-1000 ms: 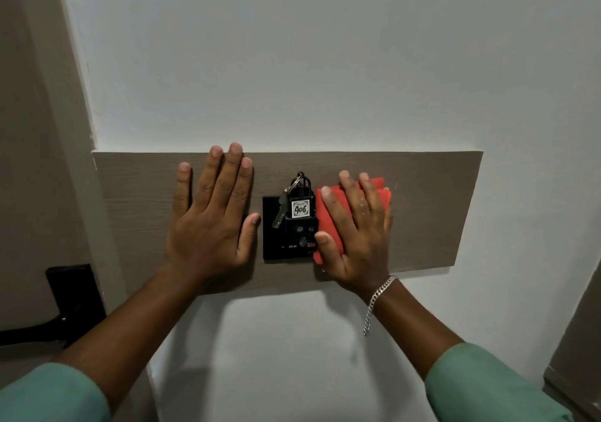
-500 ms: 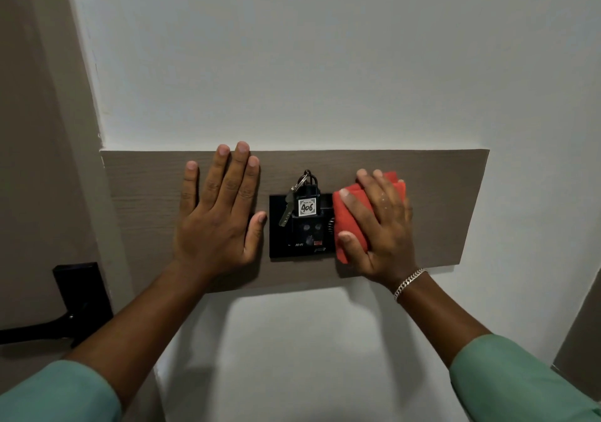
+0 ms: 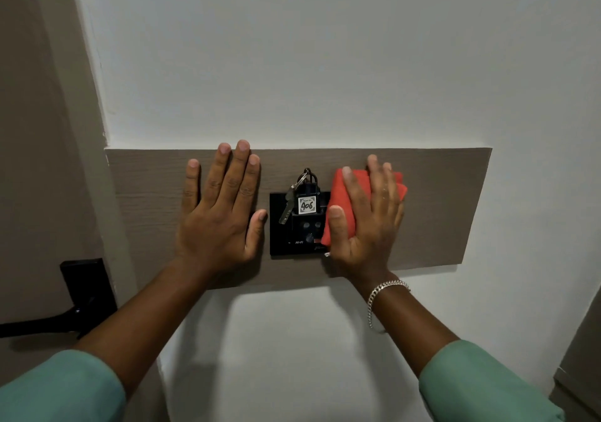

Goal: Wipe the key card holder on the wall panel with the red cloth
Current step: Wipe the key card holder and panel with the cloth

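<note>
A black key card holder (image 3: 279, 229) is fixed on a grey-brown wooden wall panel (image 3: 146, 194). A key fob tagged 406 (image 3: 306, 205) with a metal key (image 3: 287, 208) sits in its slot. My right hand (image 3: 367, 223) presses a folded red cloth (image 3: 338, 194) flat against the holder's right edge, covering that side. My left hand (image 3: 218, 210) lies flat on the panel just left of the holder, fingers spread, thumb near the holder's edge.
A white wall surrounds the panel. At the left is a door with a black lever handle (image 3: 81, 294). A grey-brown edge (image 3: 582, 356) shows at the lower right. A silver bracelet (image 3: 380, 294) hangs on my right wrist.
My right hand slid the red cloth a little right off the holder, then back left onto its right edge, and straightened upright. My left hand stayed planted on the panel.
</note>
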`<control>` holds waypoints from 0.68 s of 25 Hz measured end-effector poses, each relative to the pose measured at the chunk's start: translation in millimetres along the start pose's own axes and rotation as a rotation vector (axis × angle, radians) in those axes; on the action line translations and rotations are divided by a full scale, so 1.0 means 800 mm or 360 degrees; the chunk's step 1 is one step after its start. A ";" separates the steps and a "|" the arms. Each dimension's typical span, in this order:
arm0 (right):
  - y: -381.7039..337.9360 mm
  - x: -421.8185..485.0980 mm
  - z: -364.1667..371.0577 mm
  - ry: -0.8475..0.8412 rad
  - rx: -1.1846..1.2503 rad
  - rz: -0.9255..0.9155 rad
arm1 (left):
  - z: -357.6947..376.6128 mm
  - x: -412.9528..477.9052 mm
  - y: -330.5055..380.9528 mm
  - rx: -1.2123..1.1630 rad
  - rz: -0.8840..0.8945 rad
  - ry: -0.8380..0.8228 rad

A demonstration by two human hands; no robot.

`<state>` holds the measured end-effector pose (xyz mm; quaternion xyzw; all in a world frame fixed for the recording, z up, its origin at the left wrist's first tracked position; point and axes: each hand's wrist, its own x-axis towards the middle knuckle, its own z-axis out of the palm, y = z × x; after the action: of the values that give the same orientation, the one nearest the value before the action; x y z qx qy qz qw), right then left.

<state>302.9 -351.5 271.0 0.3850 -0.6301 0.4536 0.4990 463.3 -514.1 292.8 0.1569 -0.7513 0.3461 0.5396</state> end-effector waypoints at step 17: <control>0.021 -0.025 -0.009 -0.0060 -0.0051 -0.0032 | -0.003 0.000 0.003 -0.0023 0.0000 -0.0013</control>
<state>293.5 -339.1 249.0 0.3918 -0.6428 0.4310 0.4976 463.6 -510.8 292.2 0.1544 -0.7560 0.3400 0.5376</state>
